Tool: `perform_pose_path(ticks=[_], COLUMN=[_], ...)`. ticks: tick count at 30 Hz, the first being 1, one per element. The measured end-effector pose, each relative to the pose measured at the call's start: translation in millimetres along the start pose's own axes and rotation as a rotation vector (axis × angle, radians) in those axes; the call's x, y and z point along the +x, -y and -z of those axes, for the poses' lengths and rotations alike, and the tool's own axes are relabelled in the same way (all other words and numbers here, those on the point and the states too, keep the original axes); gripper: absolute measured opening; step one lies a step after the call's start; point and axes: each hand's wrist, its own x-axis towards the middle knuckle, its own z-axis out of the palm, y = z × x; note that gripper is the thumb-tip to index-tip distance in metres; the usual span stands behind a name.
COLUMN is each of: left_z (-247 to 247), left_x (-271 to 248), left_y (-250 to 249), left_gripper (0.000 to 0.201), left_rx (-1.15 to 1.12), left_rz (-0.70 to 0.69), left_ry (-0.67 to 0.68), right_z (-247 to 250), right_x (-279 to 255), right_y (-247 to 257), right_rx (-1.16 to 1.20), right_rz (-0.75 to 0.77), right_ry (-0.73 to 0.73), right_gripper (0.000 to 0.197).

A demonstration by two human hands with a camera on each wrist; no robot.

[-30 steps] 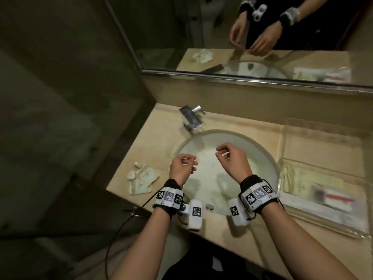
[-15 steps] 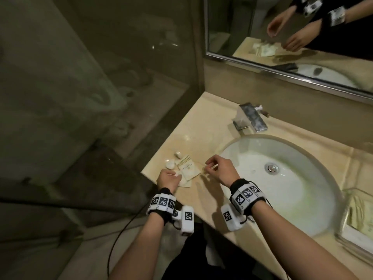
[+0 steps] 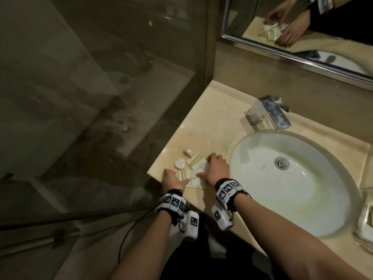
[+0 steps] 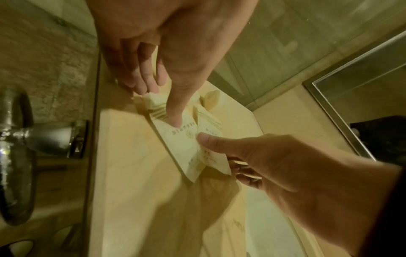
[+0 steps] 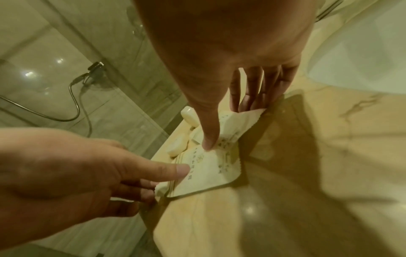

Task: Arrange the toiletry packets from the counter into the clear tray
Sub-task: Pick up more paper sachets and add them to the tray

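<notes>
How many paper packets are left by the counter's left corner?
3 show: front packet under both thumbs, middle packet at the right hand, striped packet behind it. The left hand may hide more.

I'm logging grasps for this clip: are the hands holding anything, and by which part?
Both hands pinch the cream paper toiletry packets on the counter: left hand at their left edge, right hand at their right.

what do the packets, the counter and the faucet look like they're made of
Packets: thin matte paper, it seems; flat, creased, printed text and stripes.
Counter: polished beige stone, probably marble; faint veins, glossy reflections.
Faucet: shiny metal, likely chrome; mirror-like glare.
</notes>
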Motion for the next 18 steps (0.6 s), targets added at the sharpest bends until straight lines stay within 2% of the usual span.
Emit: perform_pose_path(ticks=[6, 9, 12, 18], left_z=[6, 8, 10, 5], left_x=[-1, -7, -13, -37], left_y=[-2, -4, -9, -39], left_gripper=[0.029, 0.03, 0.032, 0.028], left_rx=[0.01, 0.013, -0.005, -0.164], left_rz=[0.03, 0.021, -0.003, -0.084], left_ry=[0.109, 0.127, 0.128, 0.235], right_z=[6, 12, 22, 67], right_x=[2, 1, -2, -22], right_y=[-3, -10, -23, -68], right_rx=[-0.002, 0.058, 0.253, 0.504], right_rz=[-0.019, -0.007, 0.008, 0.106], right_ry=[0.062, 0.096, 0.117, 0.003], right_gripper=[0.071, 0.058, 0.04, 0.027])
